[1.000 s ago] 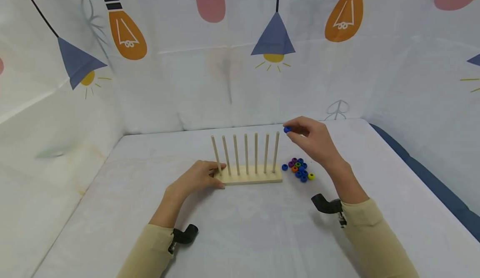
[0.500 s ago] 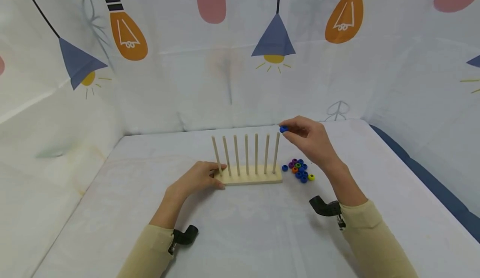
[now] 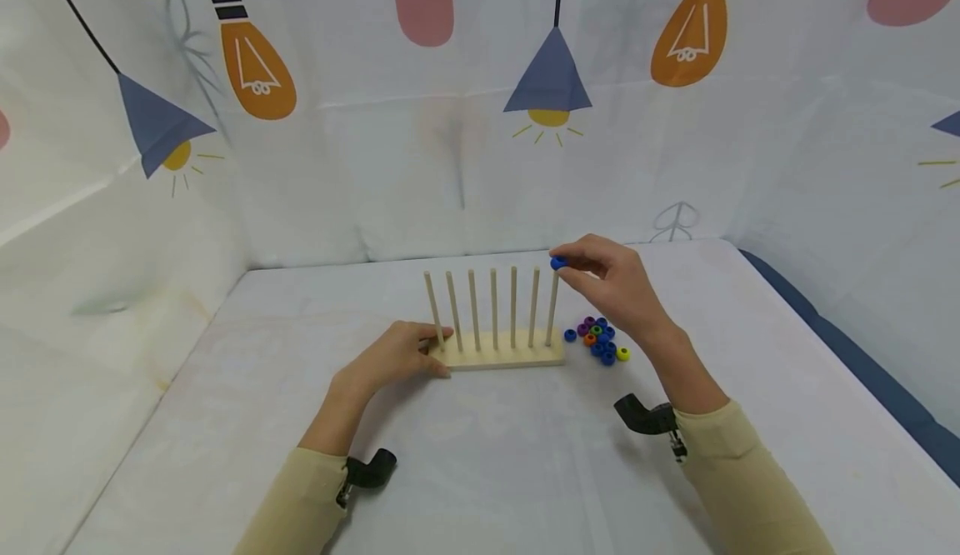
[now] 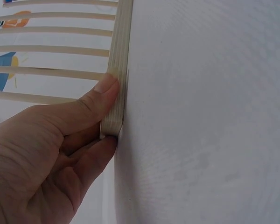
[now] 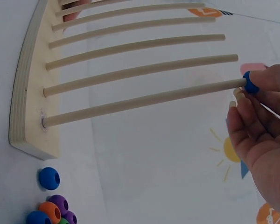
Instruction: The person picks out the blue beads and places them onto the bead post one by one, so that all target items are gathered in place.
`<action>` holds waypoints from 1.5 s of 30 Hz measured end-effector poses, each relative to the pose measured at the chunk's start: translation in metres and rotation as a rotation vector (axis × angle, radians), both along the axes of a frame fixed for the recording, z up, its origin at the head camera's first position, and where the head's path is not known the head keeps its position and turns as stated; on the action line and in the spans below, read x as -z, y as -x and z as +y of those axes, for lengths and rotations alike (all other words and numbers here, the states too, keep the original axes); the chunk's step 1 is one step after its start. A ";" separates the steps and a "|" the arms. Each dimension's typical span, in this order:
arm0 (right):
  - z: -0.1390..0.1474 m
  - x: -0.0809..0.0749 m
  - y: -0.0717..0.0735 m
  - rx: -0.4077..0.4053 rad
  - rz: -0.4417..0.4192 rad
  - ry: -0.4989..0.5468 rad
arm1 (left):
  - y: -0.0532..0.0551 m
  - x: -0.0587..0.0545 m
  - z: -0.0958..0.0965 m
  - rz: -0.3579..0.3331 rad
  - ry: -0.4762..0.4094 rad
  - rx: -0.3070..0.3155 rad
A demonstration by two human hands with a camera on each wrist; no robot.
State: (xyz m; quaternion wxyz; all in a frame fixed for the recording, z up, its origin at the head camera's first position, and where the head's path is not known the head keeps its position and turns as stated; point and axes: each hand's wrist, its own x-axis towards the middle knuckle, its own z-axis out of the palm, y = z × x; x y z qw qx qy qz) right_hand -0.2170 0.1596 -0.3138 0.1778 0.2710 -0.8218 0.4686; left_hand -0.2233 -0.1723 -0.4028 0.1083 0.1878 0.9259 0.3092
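A pale wooden peg stand (image 3: 498,360) with a row of several upright pegs sits on the table. My left hand (image 3: 393,353) grips its left end, thumb on the front edge, as the left wrist view (image 4: 79,121) also shows. Between thumb and fingertips my right hand (image 3: 618,284) pinches a blue bead (image 5: 250,82). That bead is right at the tip of the rightmost peg (image 5: 144,102), its hole turned toward the peg. Just right of the stand lies a loose pile of beads (image 3: 597,345) in blue, purple, orange, green and yellow.
A white cloth covers the table (image 3: 480,455). Behind it hangs a white curtain (image 3: 375,180) printed with lamps and bulbs. One blue bead (image 5: 49,178) lies apart from the pile, close to the stand's right end.
My right hand has carried the blue bead left, from beside the rightmost peg to its tip. My left hand keeps its hold on the stand, which has not moved.
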 end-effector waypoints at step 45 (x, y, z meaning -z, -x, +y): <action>0.006 0.020 0.014 -0.053 -0.321 -0.333 | 0.003 0.003 -0.002 -0.023 -0.008 -0.015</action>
